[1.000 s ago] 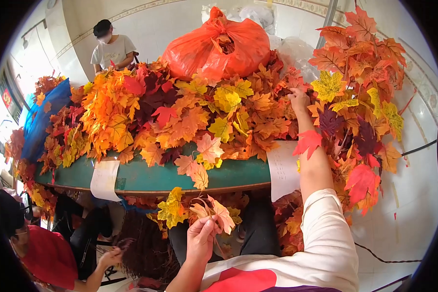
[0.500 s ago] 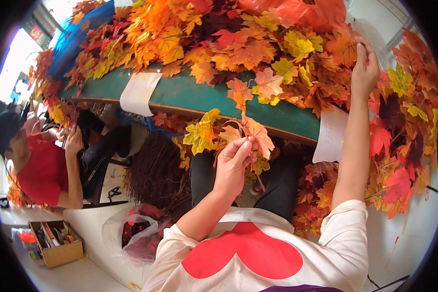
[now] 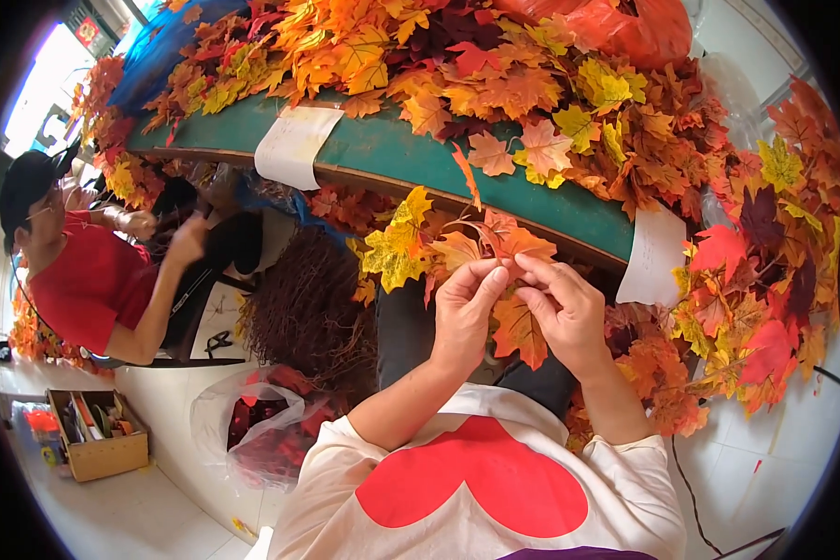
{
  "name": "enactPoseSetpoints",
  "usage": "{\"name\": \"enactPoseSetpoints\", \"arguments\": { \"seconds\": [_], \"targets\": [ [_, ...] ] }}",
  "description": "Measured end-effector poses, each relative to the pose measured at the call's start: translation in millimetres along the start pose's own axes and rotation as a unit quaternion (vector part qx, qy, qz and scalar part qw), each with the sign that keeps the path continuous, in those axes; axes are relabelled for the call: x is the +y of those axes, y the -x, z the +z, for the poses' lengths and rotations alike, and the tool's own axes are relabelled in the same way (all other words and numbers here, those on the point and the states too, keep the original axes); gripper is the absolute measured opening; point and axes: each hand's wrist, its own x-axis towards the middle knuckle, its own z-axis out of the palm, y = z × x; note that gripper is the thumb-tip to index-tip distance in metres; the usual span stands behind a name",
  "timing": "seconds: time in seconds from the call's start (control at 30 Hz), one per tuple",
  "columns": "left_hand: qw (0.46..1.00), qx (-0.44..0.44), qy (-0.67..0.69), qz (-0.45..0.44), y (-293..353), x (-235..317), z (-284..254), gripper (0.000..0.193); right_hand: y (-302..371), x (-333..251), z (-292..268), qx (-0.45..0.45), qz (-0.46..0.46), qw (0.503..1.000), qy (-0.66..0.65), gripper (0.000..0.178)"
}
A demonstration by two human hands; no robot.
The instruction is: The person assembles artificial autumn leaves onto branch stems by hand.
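My left hand (image 3: 465, 313) pinches the thin stem of an artificial maple leaf spray in front of my lap. Its yellow leaf (image 3: 397, 245) spreads to the left, with peach and orange leaves above my fingertips. Close against it, my right hand (image 3: 569, 322) is closed in a pinch at the same stem, thumb and forefinger together. Just below the fingertips hangs an orange maple leaf (image 3: 520, 331). What exactly lies between the right fingertips is too small to make out.
A green table (image 3: 383, 154) bears a heap of orange, red and yellow leaves (image 3: 495, 84). Paper sheets (image 3: 297, 147) hang over its edge. Dark twigs (image 3: 303, 308), a clear plastic bag (image 3: 271, 425) and a cardboard box (image 3: 103, 439) stand left. Beyond sits a person in red (image 3: 93, 280).
My right hand has come down from the leaf heap at the right and met my left hand at the stem. The left hand keeps its pinch. The view has shifted slightly.
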Motion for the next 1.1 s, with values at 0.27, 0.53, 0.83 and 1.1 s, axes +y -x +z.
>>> {"name": "enactPoseSetpoints", "arguments": {
  "seconds": [0.27,0.53,0.83,1.1],
  "targets": [
    [1.0,-0.015,-0.027,0.001,8.1,1.7,-0.7,0.015,2.7,-7.3,-1.6,0.014,0.021,1.0,-0.01,0.031],
    [1.0,-0.016,-0.018,-0.004,6.8,-1.3,-2.0,0.015,3.9,-7.4,-3.3,0.015,0.025,0.999,-0.016,0.03],
    [0.998,-0.025,-0.046,0.035,7.3,-0.1,2.1,0.013,2.9,-9.0,-2.4,0.018,0.031,0.999,-0.014,0.028],
    [0.984,-0.066,-0.158,0.058,7.3,0.7,-6.3,0.01,5.9,0.9,-2.7,0.019,0.115,0.978,-0.171,0.023]
  ]
}}
